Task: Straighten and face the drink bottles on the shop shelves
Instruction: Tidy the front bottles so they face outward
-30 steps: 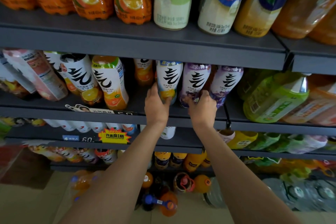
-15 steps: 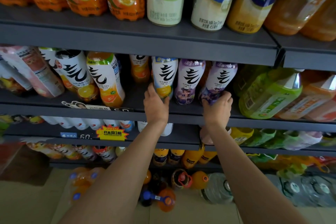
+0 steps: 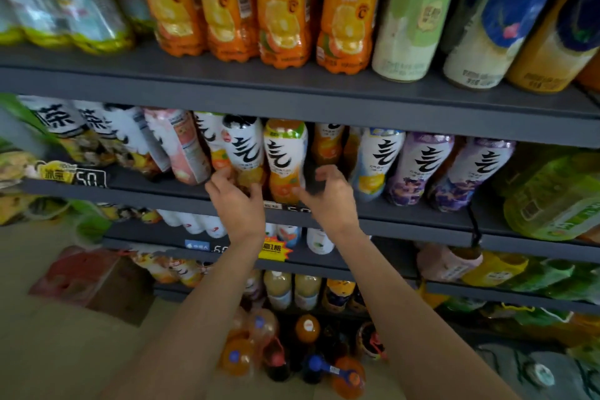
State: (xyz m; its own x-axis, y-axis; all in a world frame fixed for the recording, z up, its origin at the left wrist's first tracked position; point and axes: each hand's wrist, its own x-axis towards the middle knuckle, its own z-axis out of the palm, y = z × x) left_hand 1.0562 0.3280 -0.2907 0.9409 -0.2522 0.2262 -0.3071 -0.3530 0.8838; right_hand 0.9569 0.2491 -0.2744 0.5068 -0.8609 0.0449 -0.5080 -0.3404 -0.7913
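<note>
**Hands reach two front bottles on the middle shelf**

At the near bottom of the view, two bare forearms rise toward the middle shelf (image 3: 406,214). The left hand (image 3: 238,196) curls its fingers round the base of a white-labelled bottle (image 3: 245,153), its grip holding it, probably to turn the label forward. The right hand (image 3: 328,195) sits just right of the orange-bottomed bottle (image 3: 285,161), grip wide, fingers loosely bent; whether they touch it I cannot tell. Farther right, a yellow-bottomed bottle (image 3: 378,162) and two purple bottles (image 3: 418,169) stand faced, leaning a little. Half a second ago both hands were on those right-hand bottles; they have since shifted left along the row. Farthest, above, orange juice bottles (image 3: 282,10) line the top shelf.
</note>
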